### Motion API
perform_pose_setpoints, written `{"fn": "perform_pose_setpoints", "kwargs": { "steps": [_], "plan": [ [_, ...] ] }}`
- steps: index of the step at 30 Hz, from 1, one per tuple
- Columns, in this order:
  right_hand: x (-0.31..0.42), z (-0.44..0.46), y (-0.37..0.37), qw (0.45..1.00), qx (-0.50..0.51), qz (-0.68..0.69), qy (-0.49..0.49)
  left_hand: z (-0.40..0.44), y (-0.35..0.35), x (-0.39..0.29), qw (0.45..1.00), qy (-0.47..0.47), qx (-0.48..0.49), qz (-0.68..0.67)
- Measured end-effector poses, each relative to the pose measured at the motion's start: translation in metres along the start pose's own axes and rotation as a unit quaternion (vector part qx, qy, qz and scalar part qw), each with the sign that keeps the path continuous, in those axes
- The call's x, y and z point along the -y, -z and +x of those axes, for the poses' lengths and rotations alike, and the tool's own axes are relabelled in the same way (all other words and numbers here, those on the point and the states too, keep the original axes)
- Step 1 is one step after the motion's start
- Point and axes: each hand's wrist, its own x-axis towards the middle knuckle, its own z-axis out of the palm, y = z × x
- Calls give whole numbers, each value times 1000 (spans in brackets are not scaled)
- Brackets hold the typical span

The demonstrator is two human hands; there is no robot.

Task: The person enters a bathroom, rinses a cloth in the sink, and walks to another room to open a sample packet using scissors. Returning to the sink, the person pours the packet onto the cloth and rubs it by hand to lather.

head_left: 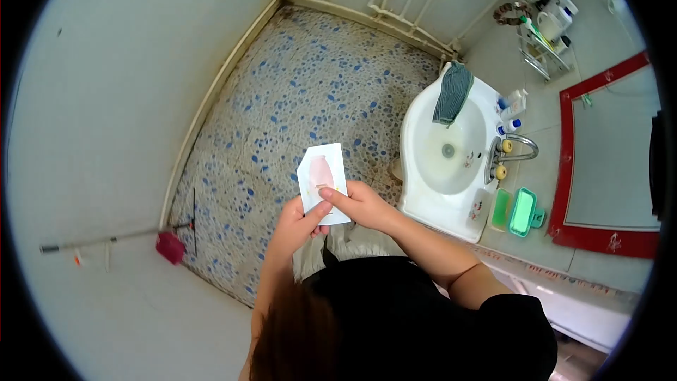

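One white packet [326,175]: we hold it near the centre of the frame, face up and slightly tilted, with a pink patch on its face and its upper left corner cut at a slant.
Left hand [289,227]: closed on the packet's lower left edge, our thumb pressed on its face.
Right hand [363,204]: closed on the lower right edge, our thumb lying across the face just above the other one.
Hidden fingers: we cannot tell exactly how most of them lie behind the packet.
Sink [427,162]: white, right of centre, well apart from our hands.
Cloth [453,93]: dark green-grey, draped over the sink's upper edge.
Tap [523,147]: silver, with two yellowish knobs, at the sink's right side.
Soap dish [523,212]: green, right of the frame, below the tap; just beside it we see a green sponge [501,208].
Mirror [613,148]: red-framed, at the far right.
Floor [282,99]: pebble-patterned with blue spots, across the upper middle and left.
Pole [127,238]: lower left, near a magenta object [170,247].
Shirt [423,317]: black, on us, bottom of the frame.
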Motion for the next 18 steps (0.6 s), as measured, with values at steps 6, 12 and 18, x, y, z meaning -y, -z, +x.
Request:
{"fn": "perform_pose_setpoints", "kwargs": {
  "steps": [6, 12, 18],
  "plan": [
    [20, 51, 1, 983, -168, 53, 53, 81, 40, -69, 985, 49, 132, 98],
    [19, 49, 44, 932, -337, 99, 89, 167, 2, -97, 944, 76, 277, 162],
    [18, 53, 106, 864, -477, 124, 106, 262, -62, -95, 910, 58, 355, 206]
  ]
}}
